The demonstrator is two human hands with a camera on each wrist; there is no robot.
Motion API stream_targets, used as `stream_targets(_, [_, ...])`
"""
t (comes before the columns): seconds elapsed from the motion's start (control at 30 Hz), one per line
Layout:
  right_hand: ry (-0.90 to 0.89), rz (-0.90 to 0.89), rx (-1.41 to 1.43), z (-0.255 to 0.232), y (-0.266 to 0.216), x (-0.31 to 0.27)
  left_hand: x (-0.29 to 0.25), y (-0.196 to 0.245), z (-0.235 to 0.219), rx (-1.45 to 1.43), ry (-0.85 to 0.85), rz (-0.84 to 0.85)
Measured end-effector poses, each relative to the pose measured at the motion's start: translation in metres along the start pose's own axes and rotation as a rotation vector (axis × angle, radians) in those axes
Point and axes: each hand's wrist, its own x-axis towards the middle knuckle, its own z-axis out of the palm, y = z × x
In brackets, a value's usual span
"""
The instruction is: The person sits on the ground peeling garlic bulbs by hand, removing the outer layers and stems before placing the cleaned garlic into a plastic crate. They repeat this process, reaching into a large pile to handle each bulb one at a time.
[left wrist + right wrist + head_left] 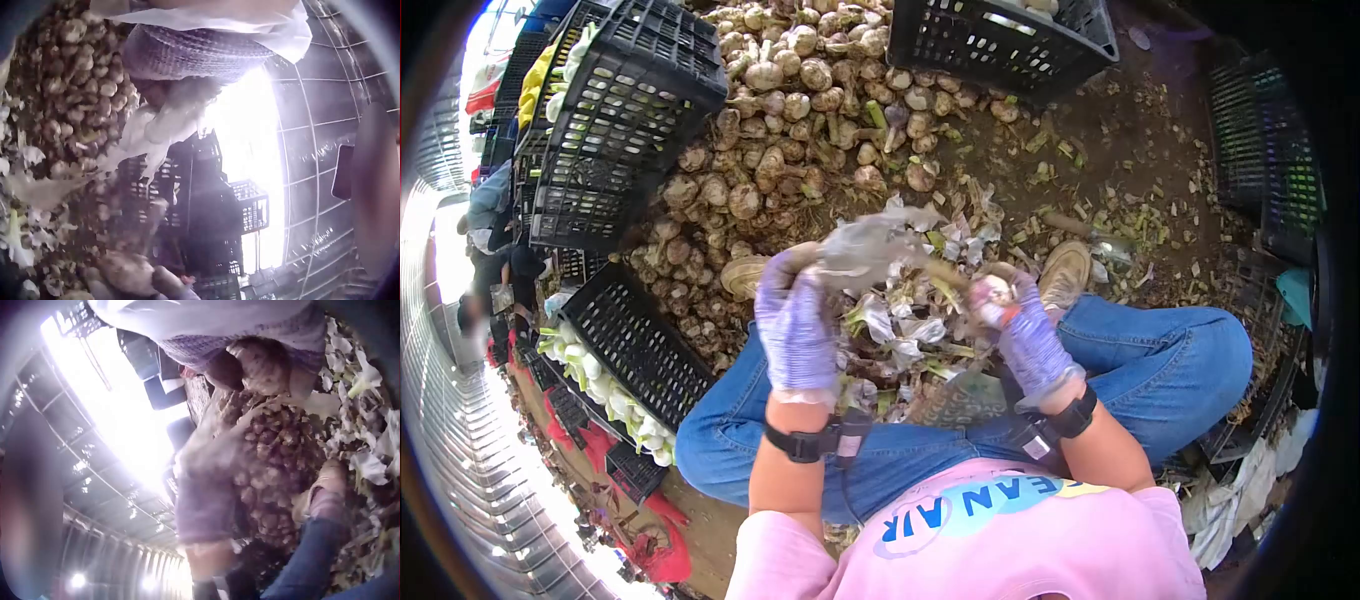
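Note:
My right hand (1032,340), in a purple and white knit glove, grips a garlic bulb (992,292) whose stem (943,272) points toward my other hand. The bulb (262,365) shows between the fingers in the right wrist view. My left hand (797,325), gloved alike, pinches pale papery garlic skin (865,250), blurred by motion. In the left wrist view the skin (169,125) trails in strips from the fingers. Both hands are above a litter of loose white skins (900,325) between my legs.
A heap of garlic bulbs (800,110) spreads in front. Black crates stand at the left (635,120), at the top (1000,50) and at the right (1265,150). A tilted crate (640,340) is by my left knee, with trimmed white bulbs (600,385) beside it.

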Motion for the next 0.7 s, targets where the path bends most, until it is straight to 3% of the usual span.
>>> stream_targets(0.03, [0.116, 0.041, -0.001, -0.002, -0.008, -0.006, -0.002, 0.002, -0.013, -0.039, 0.028, 0.010])
stream_targets(0.07, [-0.051, -0.095, -0.083, -0.027, 0.003, -0.003, -0.004, 0.004, -0.030, 0.110, -0.084, -0.031])
stream_targets(0.1, [-0.060, -0.108, -0.085, -0.024, -0.002, -0.007, -0.009, -0.007, -0.044, 0.104, -0.090, -0.017])
stream_targets(0.17, [-0.171, -0.055, 0.288, -0.007, -0.018, -0.019, -0.019, -0.028, -0.067, 1.503, -1.024, 0.244])
stream_targets(0.23, [-0.143, -0.100, 0.246, 0.008, -0.021, -0.036, -0.054, -0.020, -0.051, 1.613, -0.990, 0.174])
stream_targets(0.27, [-0.205, -0.032, 0.233, 0.009, -0.020, -0.040, -0.051, -0.062, -0.069, 1.066, -0.797, 0.077])
stream_targets(0.3, [-0.265, 0.034, 0.219, 0.011, -0.019, -0.044, -0.058, -0.051, -0.053, 1.067, -0.793, 0.085])
stream_targets(0.37, [-0.309, 0.034, 0.276, 0.023, -0.013, -0.056, -0.077, -0.012, -0.010, 0.258, -0.595, -0.058])
stream_targets(0.43, [-0.401, 0.103, 0.245, 0.028, -0.007, -0.063, -0.086, -0.011, 0.003, 0.135, -0.628, -0.130])
stream_targets(0.47, [-0.378, 0.006, 0.323, 0.033, -0.005, -0.069, -0.089, -0.009, 0.007, 0.021, -0.663, -0.212])
stream_targets(0.5, [-0.380, -0.001, 0.320, 0.032, -0.010, -0.070, -0.092, -0.006, 0.009, 0.020, -0.669, -0.206])
stream_targets(0.57, [-0.093, -0.086, -0.375, 0.027, -0.021, -0.074, -0.101, -0.003, 0.010, -0.143, -0.548, -0.228])
stream_targets(0.63, [-0.140, -0.139, -0.264, 0.031, -0.024, -0.082, -0.101, -0.010, 0.003, -0.070, -0.530, -0.197])
stream_targets(0.7, [-0.112, -0.283, -0.368, 0.030, -0.018, -0.085, -0.099, -0.015, -0.002, 0.400, -0.556, 0.153])
